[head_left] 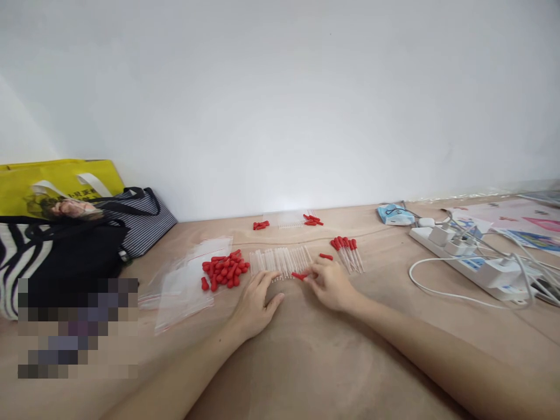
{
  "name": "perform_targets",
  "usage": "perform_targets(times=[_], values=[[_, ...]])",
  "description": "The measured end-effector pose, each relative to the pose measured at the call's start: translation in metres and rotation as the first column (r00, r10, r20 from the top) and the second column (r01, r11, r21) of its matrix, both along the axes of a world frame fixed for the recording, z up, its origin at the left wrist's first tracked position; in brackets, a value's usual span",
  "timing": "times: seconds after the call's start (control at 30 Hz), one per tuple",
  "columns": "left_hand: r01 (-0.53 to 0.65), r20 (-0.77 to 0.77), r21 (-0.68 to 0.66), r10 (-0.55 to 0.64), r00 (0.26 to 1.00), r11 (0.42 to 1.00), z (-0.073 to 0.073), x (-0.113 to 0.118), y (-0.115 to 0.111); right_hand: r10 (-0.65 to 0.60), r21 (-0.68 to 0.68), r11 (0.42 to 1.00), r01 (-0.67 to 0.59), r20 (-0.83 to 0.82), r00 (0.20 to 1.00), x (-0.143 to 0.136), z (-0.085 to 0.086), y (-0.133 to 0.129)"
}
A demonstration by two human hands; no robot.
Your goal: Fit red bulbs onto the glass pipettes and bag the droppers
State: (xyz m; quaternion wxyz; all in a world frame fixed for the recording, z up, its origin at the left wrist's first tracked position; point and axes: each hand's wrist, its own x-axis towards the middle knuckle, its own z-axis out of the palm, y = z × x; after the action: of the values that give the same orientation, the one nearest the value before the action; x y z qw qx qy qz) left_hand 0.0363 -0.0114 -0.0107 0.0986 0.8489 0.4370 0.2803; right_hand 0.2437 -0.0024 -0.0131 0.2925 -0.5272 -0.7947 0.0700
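A row of thin clear dropper tubes [280, 261] lies side by side on the table in front of me. My left hand [255, 306] rests at the row's lower left, fingers stretched and thumb apart, fingertips at the tube ends. Between the fingertips of my right hand [330, 284] is a red rubber bulb [298, 276], held at the lower right end of the row. Another loose red bulb [326, 256] lies just beyond that hand. Left of the row sits a pile of red bulbs [225, 269]. Several droppers with red bulbs fitted [347, 254] lie to the right.
Clear plastic bags [186, 291] lie left of the pile. Farther back are more red bulbs [313, 220] and small bags. A white power strip [472, 259] with cables and a blue mask [396, 214] lie right. Bags, including a yellow one [61, 181], stand left against the wall.
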Motion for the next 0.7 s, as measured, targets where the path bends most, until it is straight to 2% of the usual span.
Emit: perform_targets(times=[0.13, 0.23, 0.27, 0.33, 0.37, 0.43, 0.53, 0.7], values=[[0.001, -0.064, 0.048, 0.002, 0.998, 0.999, 0.000, 0.001, 0.000, 0.138, -0.040, 0.990, -0.138, -0.007, 0.990, -0.022, -0.001, -0.019], [0.069, -0.038, 0.011, -0.069, 0.997, 0.998, 0.001, 0.002, 0.001, 0.165, -0.047, 0.985, -0.166, -0.020, 0.986, -0.018, 0.000, -0.011], [0.090, -0.021, -0.008, -0.090, 0.996, 0.996, 0.001, 0.003, 0.002, 0.127, -0.039, 0.991, -0.128, -0.023, 0.992, -0.013, 0.000, -0.004], [0.099, 0.008, -0.038, -0.098, 0.995, 0.994, 0.002, 0.004, 0.002, -0.046, 0.000, 0.999, 0.046, -0.024, 0.999, -0.002, 0.002, 0.013], [0.089, 0.017, -0.047, -0.089, 0.996, 0.995, 0.002, 0.004, 0.001, -0.141, 0.007, 0.990, 0.141, -0.021, 0.990, 0.004, 0.002, 0.022], [0.069, 0.034, -0.061, -0.067, 0.997, 0.996, 0.002, 0.004, 0.001, -0.241, -0.012, 0.970, 0.241, 0.005, 0.971, 0.013, 0.004, 0.037], [0.053, 0.080, -0.075, -0.047, 0.996, 0.996, 0.000, 0.003, 0.000, -0.292, -0.094, 0.950, 0.299, 0.081, 0.953, 0.018, 0.005, 0.049], [0.058, 0.097, -0.032, -0.054, 0.994, 0.998, 0.000, 0.001, 0.001, -0.286, -0.199, 0.927, 0.318, 0.173, 0.942, 0.018, 0.004, 0.049]])
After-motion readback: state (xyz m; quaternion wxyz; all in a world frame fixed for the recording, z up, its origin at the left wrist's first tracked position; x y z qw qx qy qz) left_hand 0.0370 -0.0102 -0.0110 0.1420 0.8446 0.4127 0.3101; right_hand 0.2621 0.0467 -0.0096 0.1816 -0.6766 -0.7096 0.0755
